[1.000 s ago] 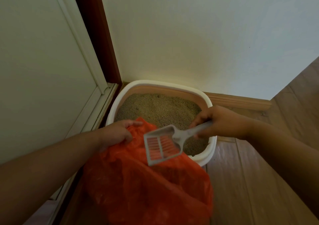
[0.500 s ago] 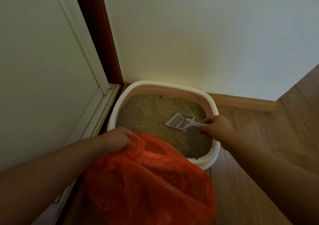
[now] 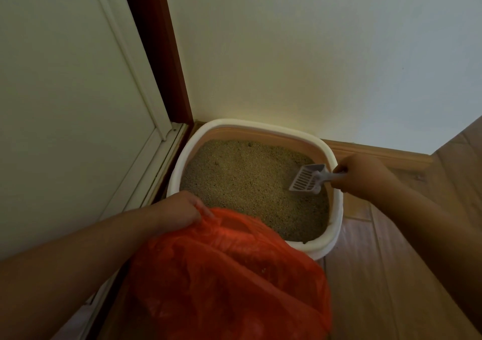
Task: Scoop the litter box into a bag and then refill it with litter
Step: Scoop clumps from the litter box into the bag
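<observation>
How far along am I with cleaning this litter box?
Mid-scooping. Your left hand holds the orange bag open at the box's near edge; whether waste is inside can't be told. Your right hand grips the scoop, its head on the litter at the right side. The litter box still looks full. Refilling is not yet begun.

Right hand [image 3: 361, 176] moved scoop [image 3: 307, 179] off orange bag [image 3: 229, 274], over to right side of litter box [image 3: 336, 209]; scoop now tipped down, front edge touching litter [image 3: 247, 180] near right wall; a moment ago scoop sat nearer middle of box
</observation>
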The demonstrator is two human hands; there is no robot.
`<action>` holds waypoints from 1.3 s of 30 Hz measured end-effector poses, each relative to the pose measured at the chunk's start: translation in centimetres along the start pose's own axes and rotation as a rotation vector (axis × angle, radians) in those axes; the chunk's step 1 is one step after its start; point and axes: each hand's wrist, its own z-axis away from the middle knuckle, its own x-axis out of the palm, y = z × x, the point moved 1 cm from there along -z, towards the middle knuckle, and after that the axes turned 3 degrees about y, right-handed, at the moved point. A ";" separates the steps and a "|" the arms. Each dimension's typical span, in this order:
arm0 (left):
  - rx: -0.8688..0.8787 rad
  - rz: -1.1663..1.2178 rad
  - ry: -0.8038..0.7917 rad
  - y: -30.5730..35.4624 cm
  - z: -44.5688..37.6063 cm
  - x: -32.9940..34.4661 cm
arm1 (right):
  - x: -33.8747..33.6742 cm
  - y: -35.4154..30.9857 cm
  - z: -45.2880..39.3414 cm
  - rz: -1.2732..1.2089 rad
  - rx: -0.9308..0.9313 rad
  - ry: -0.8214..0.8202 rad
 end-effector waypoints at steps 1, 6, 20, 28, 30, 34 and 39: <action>-0.001 0.000 -0.003 0.0 -0.1 0.0 | -0.5 0.0 0.1 0.033 -0.006 -0.009; -0.010 -0.002 -0.017 0.2 -0.2 0.1 | -1.3 0.5 -0.1 0.126 0.005 -0.076; 0.009 0.008 -0.036 0.2 -0.5 0.4 | 0.0 -4.4 2.5 0.511 -0.079 -0.188; 0.015 0.009 -0.048 0.0 -0.1 0.2 | 2.1 -3.4 2.0 0.322 0.108 -0.282; 0.014 0.013 -0.053 0.0 -0.1 0.2 | 2.7 -2.1 1.3 0.229 0.170 -0.261; 0.027 0.010 -0.077 0.1 0.0 0.2 | 4.0 1.5 0.0 0.038 0.262 -0.234; 0.027 -0.012 -0.073 0.1 -0.1 0.3 | 5.9 2.5 0.1 -0.240 0.345 -0.170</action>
